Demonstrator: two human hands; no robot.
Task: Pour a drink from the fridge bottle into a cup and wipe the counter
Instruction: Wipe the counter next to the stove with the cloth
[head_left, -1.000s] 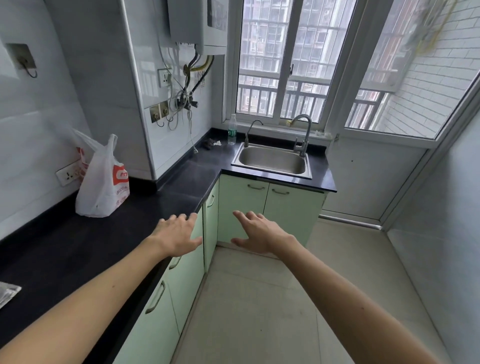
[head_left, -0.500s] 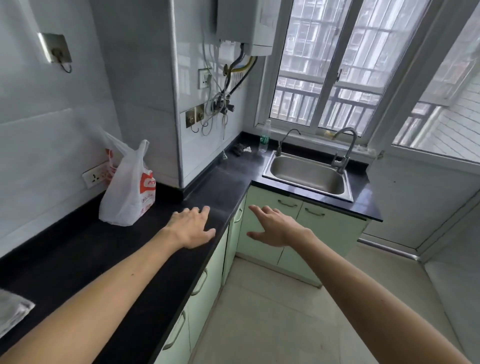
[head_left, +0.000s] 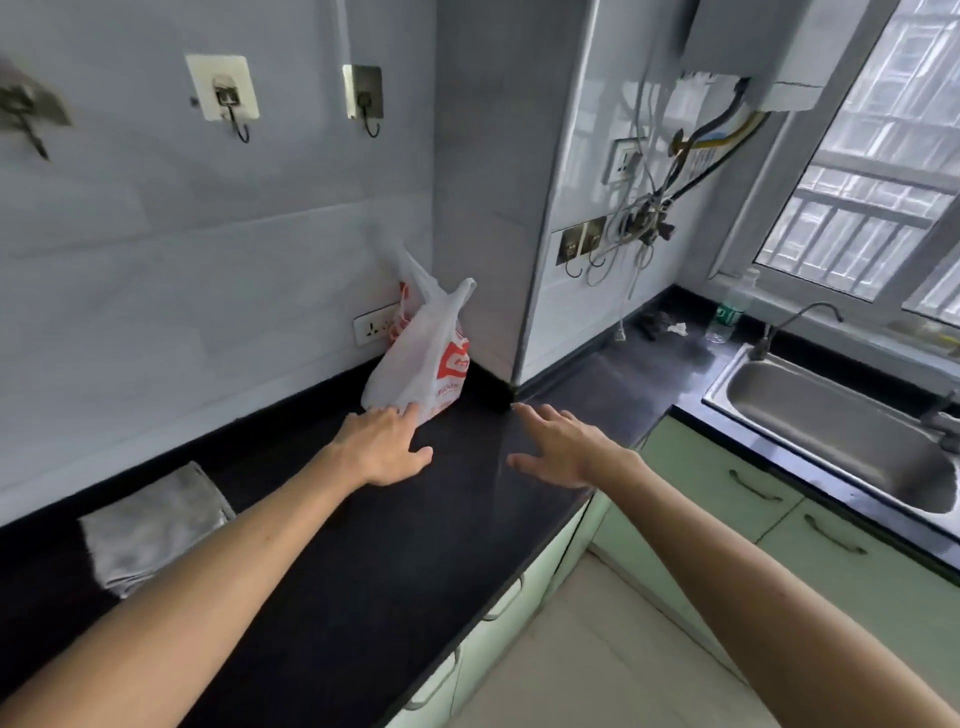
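near left: folded grey cloth (head_left: 150, 525) on black counter (head_left: 363, 597) | mid: left hand (head_left: 387, 447), right hand (head_left: 558, 447) spread, empty, over counter; left fingertips by white plastic bag (head_left: 421, 364) | far right: sink (head_left: 831, 415) | fridge bottle, cup: unseen | step: likely opening, nothing fetched | next: locate fridge
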